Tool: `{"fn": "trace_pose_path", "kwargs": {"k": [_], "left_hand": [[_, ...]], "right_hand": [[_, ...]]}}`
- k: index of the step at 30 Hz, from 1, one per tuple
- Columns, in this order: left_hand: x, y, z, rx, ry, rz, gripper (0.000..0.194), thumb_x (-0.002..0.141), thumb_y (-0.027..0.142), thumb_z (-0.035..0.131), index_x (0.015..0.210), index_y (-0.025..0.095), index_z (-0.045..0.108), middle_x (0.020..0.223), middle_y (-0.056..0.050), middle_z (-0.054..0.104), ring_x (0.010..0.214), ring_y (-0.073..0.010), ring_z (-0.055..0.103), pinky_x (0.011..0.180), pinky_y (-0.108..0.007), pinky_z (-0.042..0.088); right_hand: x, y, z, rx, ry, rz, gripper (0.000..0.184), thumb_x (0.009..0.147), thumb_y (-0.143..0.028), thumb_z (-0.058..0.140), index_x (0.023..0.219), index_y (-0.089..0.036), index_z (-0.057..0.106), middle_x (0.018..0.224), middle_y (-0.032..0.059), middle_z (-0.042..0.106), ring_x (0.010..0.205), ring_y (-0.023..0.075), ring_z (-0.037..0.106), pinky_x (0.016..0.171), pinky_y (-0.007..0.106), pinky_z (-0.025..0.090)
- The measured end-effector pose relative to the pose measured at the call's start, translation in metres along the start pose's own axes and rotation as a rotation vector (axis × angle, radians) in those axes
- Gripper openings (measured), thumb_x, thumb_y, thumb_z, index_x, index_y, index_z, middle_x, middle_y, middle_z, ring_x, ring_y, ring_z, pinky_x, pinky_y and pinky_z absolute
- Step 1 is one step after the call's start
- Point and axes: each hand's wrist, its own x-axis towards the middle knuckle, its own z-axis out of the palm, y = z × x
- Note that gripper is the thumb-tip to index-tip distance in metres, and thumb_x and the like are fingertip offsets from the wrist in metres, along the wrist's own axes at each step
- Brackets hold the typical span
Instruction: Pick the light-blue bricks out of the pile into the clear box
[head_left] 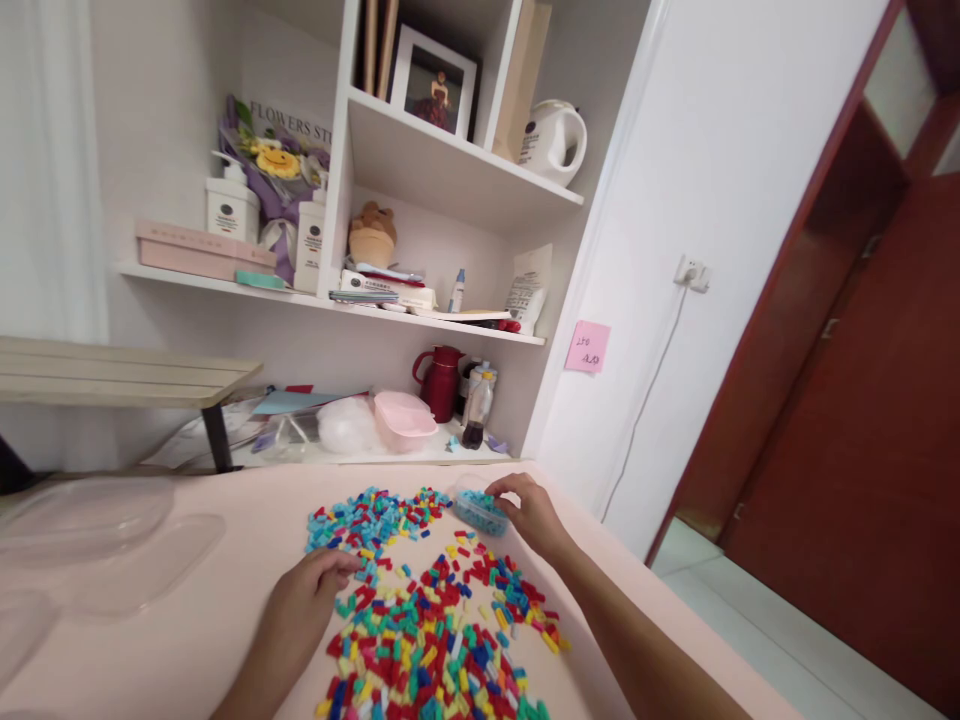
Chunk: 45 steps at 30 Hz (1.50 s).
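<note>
Small colourful plastic toy bricks (442,610) are spread loosely over the pink tabletop. My left hand (304,595) is at the left edge of the spread, fingers closed together beside light blue bricks; whatever they pinch is too small to make out. Farther back, a clear plastic container (480,518) holds light blue bricks. Over its right rim reaches my right hand (529,510), thumb and fingers curved and slightly apart above the bricks inside. A mostly blue heap of bricks (360,518) lies between the left hand and the container.
Clear plastic tubs (90,510) and a flat lid (157,560) are on the left of the pink table (225,620). Behind it, a shelf holds a pink bowl (405,420), a red jug (440,383) and a bottle (478,412). A slatted wooden stand (120,370) is at left.
</note>
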Motion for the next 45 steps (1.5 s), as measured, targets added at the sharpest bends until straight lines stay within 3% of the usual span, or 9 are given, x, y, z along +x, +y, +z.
{"fn": "trace_pose_path", "kwargs": {"k": [10,17,22,27,33,37,41,45], "left_hand": [[0.002,-0.008,0.002,-0.021,-0.005,0.002,0.026,0.065,0.03,0.048,0.072,0.024,0.073,0.083,-0.001,0.077,0.079,-0.0212,0.071,0.074,-0.031,0.056],[0.002,-0.012,0.002,-0.017,-0.02,0.004,0.027,0.067,0.03,0.047,0.074,0.023,0.073,0.082,-0.002,0.076,0.077,-0.0208,0.071,0.074,-0.031,0.056],[0.001,-0.009,0.002,-0.005,-0.014,-0.007,0.026,0.067,0.028,0.049,0.074,0.023,0.073,0.085,-0.003,0.077,0.08,-0.0215,0.071,0.075,-0.031,0.055],[0.001,-0.011,0.002,-0.004,-0.029,0.012,0.028,0.069,0.028,0.046,0.075,0.022,0.073,0.083,-0.003,0.077,0.076,-0.0203,0.071,0.074,-0.03,0.055],[0.002,-0.012,0.002,0.01,-0.036,0.01,0.029,0.069,0.026,0.045,0.078,0.022,0.073,0.087,-0.003,0.076,0.081,-0.0207,0.071,0.076,-0.031,0.054],[0.002,-0.014,0.003,0.031,-0.031,0.01,0.031,0.071,0.027,0.044,0.079,0.022,0.073,0.085,-0.003,0.076,0.079,-0.0207,0.07,0.076,-0.031,0.054],[0.003,-0.017,0.003,-0.014,-0.022,-0.011,0.028,0.07,0.028,0.046,0.078,0.022,0.072,0.085,-0.002,0.076,0.077,-0.0207,0.07,0.074,-0.031,0.055],[0.005,-0.02,0.003,-0.051,0.002,-0.052,0.028,0.072,0.03,0.046,0.081,0.021,0.071,0.086,-0.003,0.076,0.075,-0.0202,0.07,0.072,-0.031,0.056]], "right_hand": [[0.002,0.002,0.008,-0.046,0.04,0.073,0.017,0.078,-0.014,0.054,0.076,-0.023,0.068,0.087,0.0024,0.07,0.092,0.0213,0.059,0.084,0.032,0.044],[-0.001,0.0,0.014,-0.071,0.14,0.149,0.023,0.084,-0.02,0.046,0.088,-0.021,0.068,0.091,0.0056,0.069,0.086,0.0216,0.06,0.081,0.033,0.044],[-0.012,-0.022,0.035,-0.056,0.02,0.084,0.02,0.087,-0.026,0.05,0.092,-0.025,0.07,0.094,0.0018,0.07,0.085,0.0179,0.062,0.077,0.026,0.044],[-0.019,-0.041,0.056,-0.273,-0.213,0.078,0.021,0.09,-0.026,0.05,0.092,-0.024,0.071,0.101,0.0038,0.066,0.088,0.0168,0.061,0.074,0.024,0.04],[-0.017,-0.052,0.069,-0.288,-0.261,0.08,0.02,0.088,-0.032,0.054,0.087,-0.023,0.072,0.1,0.0034,0.065,0.082,0.0151,0.06,0.067,0.023,0.037],[-0.016,-0.058,0.075,-0.291,-0.267,0.068,0.013,0.083,-0.025,0.058,0.086,-0.024,0.072,0.1,0.0023,0.064,0.082,0.0152,0.06,0.066,0.023,0.037],[-0.008,-0.058,0.065,-0.249,-0.178,0.043,0.014,0.084,-0.025,0.058,0.088,-0.026,0.071,0.099,0.0021,0.064,0.081,0.0156,0.06,0.067,0.024,0.038],[0.008,-0.046,0.037,-0.133,0.096,0.106,0.017,0.086,-0.027,0.055,0.089,-0.025,0.072,0.093,0.0032,0.064,0.077,0.0161,0.059,0.069,0.026,0.04]]}}
